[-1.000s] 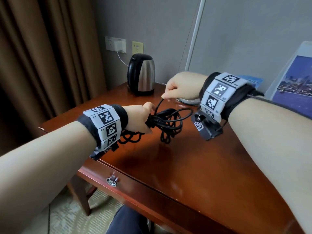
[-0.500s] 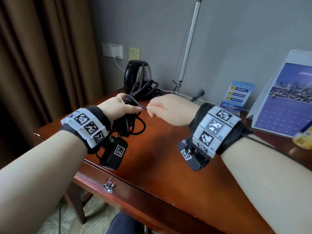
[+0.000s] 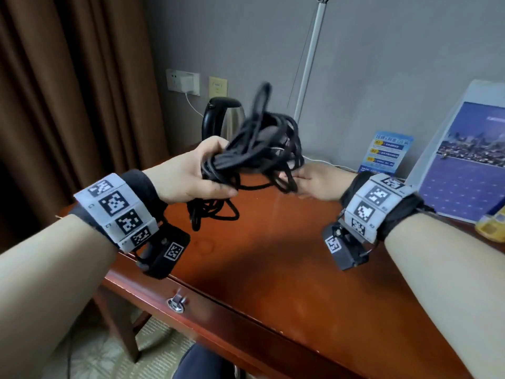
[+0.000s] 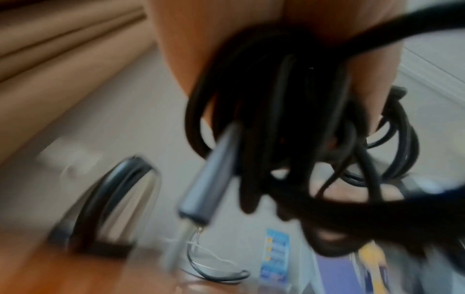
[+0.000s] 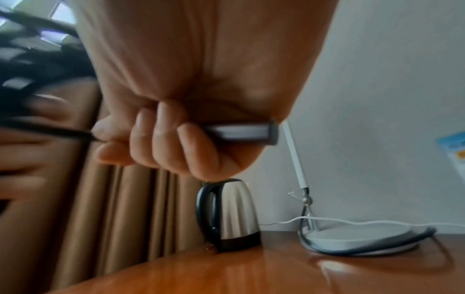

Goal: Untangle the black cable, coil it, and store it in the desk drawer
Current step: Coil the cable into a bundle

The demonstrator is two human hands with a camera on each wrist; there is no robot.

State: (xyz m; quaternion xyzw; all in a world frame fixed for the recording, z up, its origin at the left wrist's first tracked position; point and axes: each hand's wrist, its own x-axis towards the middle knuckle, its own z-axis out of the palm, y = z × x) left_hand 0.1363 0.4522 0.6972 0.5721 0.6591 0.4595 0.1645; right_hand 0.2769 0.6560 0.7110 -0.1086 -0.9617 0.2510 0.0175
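Observation:
A tangled black cable (image 3: 257,149) hangs in the air above the desk. My left hand (image 3: 191,176) grips the bundle of loops, palm turned up; the loops fill the left wrist view (image 4: 289,119), with a grey plug end (image 4: 208,179) sticking out. My right hand (image 3: 308,179) holds the cable's other end: in the right wrist view its fingers (image 5: 161,139) curl round a grey plug (image 5: 241,132), the black cable (image 5: 50,130) leading left. The desk drawer (image 3: 218,318) with its metal pull (image 3: 176,303) is closed below my left wrist.
A steel kettle (image 3: 218,121) stands at the back of the wooden desk (image 3: 273,255), beside a lamp pole (image 3: 308,61) with its round base (image 5: 357,238). A blue leaflet (image 3: 388,151) and a large calendar card (image 3: 470,160) stand at the right. Brown curtains (image 3: 68,91) hang left.
Both hands lifted the cable higher off the desk. My left hand turned palm up with the bundle, and my right hand moved right along the cable.

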